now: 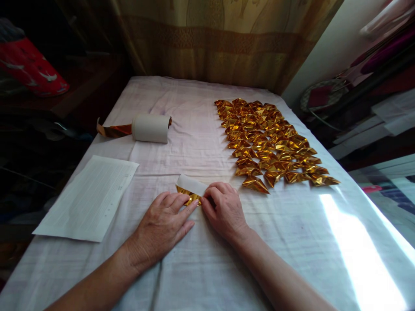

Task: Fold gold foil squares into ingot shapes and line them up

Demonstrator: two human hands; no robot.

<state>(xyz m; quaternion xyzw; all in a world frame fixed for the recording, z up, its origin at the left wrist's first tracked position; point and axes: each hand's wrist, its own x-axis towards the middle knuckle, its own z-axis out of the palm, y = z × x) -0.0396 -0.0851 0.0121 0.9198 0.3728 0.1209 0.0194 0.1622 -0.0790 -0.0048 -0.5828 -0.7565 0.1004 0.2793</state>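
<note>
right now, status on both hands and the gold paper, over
Left hand flat, fingers pressing the gold foil piece. Right hand pinching its edge. Folded gold pieces in rows to the right, foil roll and paper sheet left, all apart from the hands.

I log: white roll [151, 128] upper left, paper sheet [89, 196] left, folded gold pieces [272, 140] right, red bag [30, 67] far left.

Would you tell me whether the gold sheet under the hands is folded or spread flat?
Folded: the gold sheet shows its white back turned over.

left hand [164, 224] flat, right hand [223, 209] curled, fingertips meeting
</note>
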